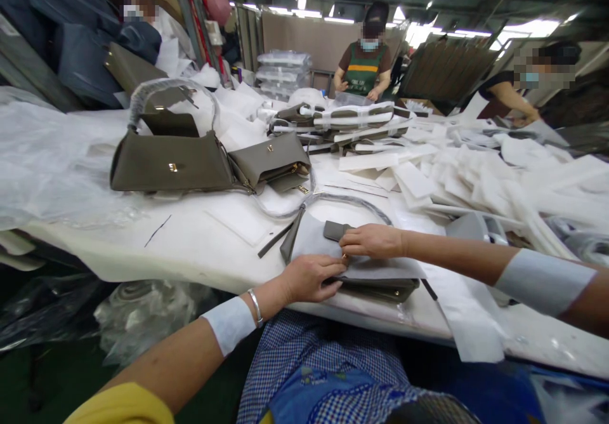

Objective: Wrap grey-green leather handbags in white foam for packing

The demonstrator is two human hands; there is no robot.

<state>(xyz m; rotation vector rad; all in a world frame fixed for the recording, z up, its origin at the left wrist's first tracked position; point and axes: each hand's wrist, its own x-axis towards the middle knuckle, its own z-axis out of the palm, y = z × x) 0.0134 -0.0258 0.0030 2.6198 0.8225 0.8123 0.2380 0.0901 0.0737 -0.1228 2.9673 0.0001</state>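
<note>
An olive-grey handbag (375, 287) lies flat at the near table edge, mostly covered by a white paper sheet (314, 240). My left hand (309, 278) rests on the sheet over the bag, fingers curled and pressing at the flap. My right hand (371, 241) reaches in from the right, fingers pinched together near the bag's small gold clasp, touching my left fingertips. The bag's wrapped handle (342, 200) arcs behind my hands.
Two more olive handbags (171, 160) (271, 160) sit at the left on the white padded table (200, 246). Piles of white foam and paper strips (476, 176) cover the right side. Three other people work at the far side. Plastic bags lie below left.
</note>
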